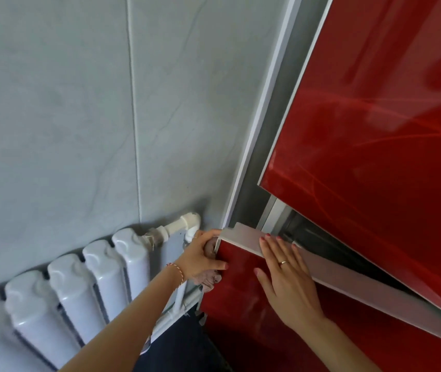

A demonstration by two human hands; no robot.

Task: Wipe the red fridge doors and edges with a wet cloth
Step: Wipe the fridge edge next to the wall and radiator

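At the left corner of the lower fridge door (240, 304), beside the white radiator (79, 285): wiping the door's side edge. Left hand (200, 257) curled around a bunched cloth (210, 280), thumb over the red front, other fingers hidden round the far side of the edge, so cloth pinched against the corner. Right hand (285, 275) flat and relaxed, fingers straight, resting across the grey top rim (246, 237) and the red face just beside the left, holding nothing. Lower door pulled open a little, with a dark gap showing behind its rim; upper red door (375, 116) above it, glossy and streaked with reflections.

To do this step well, probably: keep the flat hand bracing the door so the edge does not swing away under pressure. Draw the cloth down the side edge in one long pass, wrapped over the corner so front lip and side get cleaned together. Refold to a fresh patch when soiled. Watch the narrow space toward the radiator and its pipe fitting (184, 224), where knuckles could catch. Finish along the top rim, then the front panel, wiping in overlapping strokes to avoid streaks on such shiny paint. Whether the cloth is wet enough cannot be judged here.
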